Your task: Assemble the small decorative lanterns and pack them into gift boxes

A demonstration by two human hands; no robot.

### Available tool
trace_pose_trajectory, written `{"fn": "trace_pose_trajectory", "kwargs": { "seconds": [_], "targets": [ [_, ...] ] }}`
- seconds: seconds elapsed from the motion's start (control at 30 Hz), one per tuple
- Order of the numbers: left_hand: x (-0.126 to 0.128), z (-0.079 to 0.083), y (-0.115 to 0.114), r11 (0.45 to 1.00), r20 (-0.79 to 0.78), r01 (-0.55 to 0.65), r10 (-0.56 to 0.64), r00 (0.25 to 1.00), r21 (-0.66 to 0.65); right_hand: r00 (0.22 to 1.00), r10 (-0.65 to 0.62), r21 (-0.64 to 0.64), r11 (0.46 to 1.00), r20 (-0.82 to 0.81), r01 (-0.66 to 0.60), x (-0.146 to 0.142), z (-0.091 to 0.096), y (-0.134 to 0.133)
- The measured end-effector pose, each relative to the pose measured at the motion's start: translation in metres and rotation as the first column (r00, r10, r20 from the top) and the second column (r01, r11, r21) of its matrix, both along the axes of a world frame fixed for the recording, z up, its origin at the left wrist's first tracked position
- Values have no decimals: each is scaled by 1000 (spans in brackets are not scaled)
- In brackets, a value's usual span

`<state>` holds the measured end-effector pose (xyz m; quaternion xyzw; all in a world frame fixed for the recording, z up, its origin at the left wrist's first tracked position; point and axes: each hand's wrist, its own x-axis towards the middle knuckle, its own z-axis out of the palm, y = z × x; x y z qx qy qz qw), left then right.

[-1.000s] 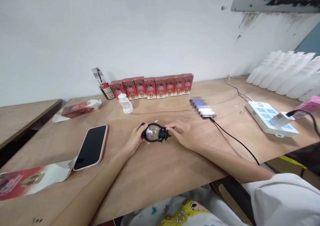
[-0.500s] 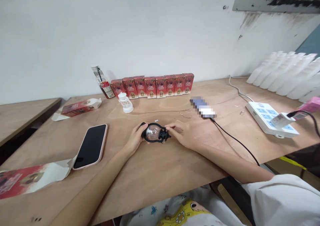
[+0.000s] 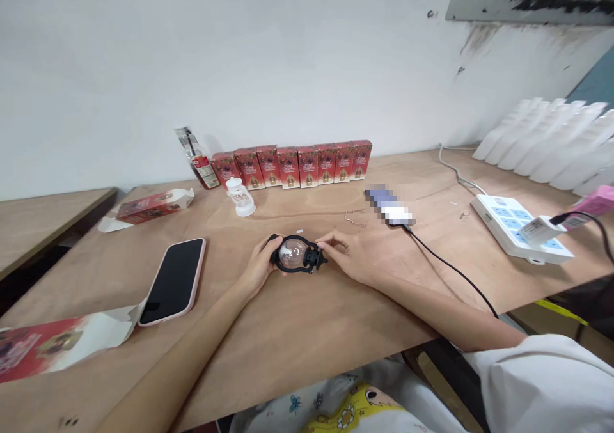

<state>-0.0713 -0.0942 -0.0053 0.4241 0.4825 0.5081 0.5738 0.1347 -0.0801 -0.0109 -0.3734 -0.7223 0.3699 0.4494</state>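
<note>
A small black lantern (image 3: 293, 254) with a clear, rounded globe lies on its side low over the middle of the table, its pointed cap to the right. My left hand (image 3: 261, 263) is closed around its base. At the cap end, the thumb and forefinger of my right hand (image 3: 349, 255) pinch the lantern's far edge. Any small part between those fingertips is too small to make out. A tiny bit of metal shows on the near side of the cap. Behind stands a white lantern (image 3: 241, 197), and thin bent wires (image 3: 355, 218) lie to the right.
Red printed boxes (image 3: 307, 167) stand in a row along the wall. Opened boxes (image 3: 152, 206) and a pink-edged phone (image 3: 173, 282) lie at left. To the right are a cabled phone (image 3: 389, 206), a power strip (image 3: 518, 228) and white plastic sleeves (image 3: 542, 140).
Almost nothing differs. Both hands keep their places at the black lantern, with only a very slight shift of the right fingers.
</note>
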Motion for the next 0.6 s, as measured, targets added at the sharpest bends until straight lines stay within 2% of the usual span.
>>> {"fn": "trace_pose_trajectory", "kwargs": {
  "seconds": [0.17,0.37,0.6],
  "targets": [
    [1,2,0,1000,15,-11,11,1000,-17,998,59,-12,998,4,-59,1,-2,1],
    [0,0,0,1000,22,-4,5,1000,-27,996,64,41,997,59,-66,1,-1,0],
    [1,2,-1,999,12,-1,2,1000,-35,980,147,56,986,135,-156,4,-1,-2]
  ]
}}
